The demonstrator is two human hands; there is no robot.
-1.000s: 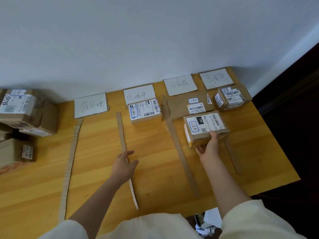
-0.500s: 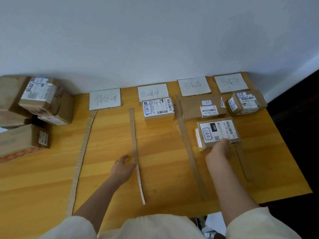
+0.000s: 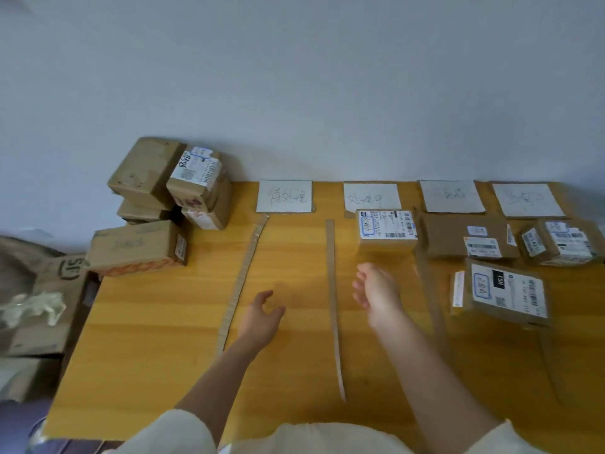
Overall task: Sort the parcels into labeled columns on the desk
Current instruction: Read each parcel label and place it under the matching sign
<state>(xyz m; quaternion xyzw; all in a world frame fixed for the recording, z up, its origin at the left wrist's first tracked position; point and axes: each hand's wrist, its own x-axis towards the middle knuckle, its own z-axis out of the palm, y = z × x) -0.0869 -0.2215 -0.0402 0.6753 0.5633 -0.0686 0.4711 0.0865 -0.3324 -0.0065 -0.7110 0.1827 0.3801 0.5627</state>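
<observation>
Several handwritten label cards line the desk's back edge, the leftmost heading a column without parcels. Cardboard strips divide the columns. One parcel lies in the second column. A flat parcel and a labelled box lie in the third, and a small box in the fourth. A pile of unsorted parcels sits at the desk's left back corner. My left hand hovers over the first column, fingers relaxed, empty. My right hand hovers over the second column, loosely curled, empty.
The wooden desk stands against a white wall. Left of the desk, lower down, stand cardboard cartons and crumpled clear plastic.
My right hand has let go of the labelled box in the third column and moved left across the strip. The view has swung left, bringing the parcel pile further into sight.
</observation>
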